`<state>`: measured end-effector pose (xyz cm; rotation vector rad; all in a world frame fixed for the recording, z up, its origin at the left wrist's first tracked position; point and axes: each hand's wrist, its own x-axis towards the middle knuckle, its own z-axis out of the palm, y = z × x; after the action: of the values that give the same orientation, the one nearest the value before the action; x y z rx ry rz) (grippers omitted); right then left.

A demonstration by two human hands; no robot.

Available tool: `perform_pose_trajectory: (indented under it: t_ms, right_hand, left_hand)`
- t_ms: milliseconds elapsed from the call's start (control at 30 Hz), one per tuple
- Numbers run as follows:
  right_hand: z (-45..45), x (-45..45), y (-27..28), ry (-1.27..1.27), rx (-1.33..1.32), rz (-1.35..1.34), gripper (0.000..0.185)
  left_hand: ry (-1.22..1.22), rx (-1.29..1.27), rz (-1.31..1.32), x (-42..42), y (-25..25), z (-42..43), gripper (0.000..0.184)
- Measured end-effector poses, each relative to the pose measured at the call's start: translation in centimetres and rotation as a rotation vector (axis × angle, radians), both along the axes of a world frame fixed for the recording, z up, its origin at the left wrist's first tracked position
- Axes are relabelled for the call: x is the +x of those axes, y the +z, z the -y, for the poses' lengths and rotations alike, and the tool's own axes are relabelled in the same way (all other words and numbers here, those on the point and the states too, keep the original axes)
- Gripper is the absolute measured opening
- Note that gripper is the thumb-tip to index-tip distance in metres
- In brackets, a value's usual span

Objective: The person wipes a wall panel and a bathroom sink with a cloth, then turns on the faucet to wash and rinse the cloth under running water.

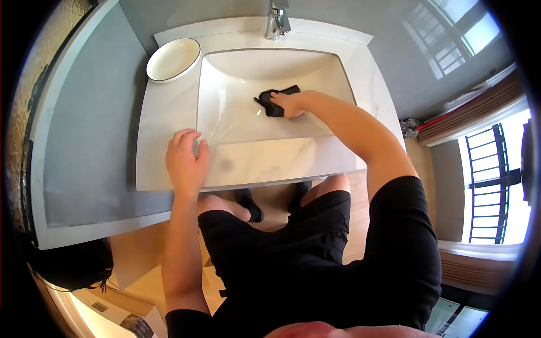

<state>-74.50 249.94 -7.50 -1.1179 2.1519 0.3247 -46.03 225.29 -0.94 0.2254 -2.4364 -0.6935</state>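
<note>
A crumpled black cloth [273, 104] lies on the bottom of the white sink basin [236, 121], toward its right half. My right hand [290, 104] reaches over the basin's right side and grips this cloth, its fingers pressed onto the fabric. Part of the cloth is hidden under the hand. On the counter's front left corner rests my left hand [186, 160], empty, with fingers apart and its fingertips close to the basin's left edge.
Behind the basin stands a chrome faucet [277, 21]. A white oval dish with a dark rim [173, 60] sits on the counter's back left. Grey wall panels flank the marble-look countertop [152, 132]. A bright window [490, 186] is at the right.
</note>
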Motion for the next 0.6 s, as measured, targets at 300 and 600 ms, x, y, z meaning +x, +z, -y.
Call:
perform_pose_trajectory:
  t_ms: [300,600]
  right_hand:
    - [-5.5,-1.5,-0.2,-0.196,0.101,-0.333,0.073]
    - [3.4,0.2,-2.4,-0.113,-0.186,-0.101,0.074]
  left_hand:
    - [0.011,-0.046,0.01,-0.1,-0.2,0.0,0.018]
    - [0.015,-0.057,-0.037,0.2,0.0,0.0,0.022]
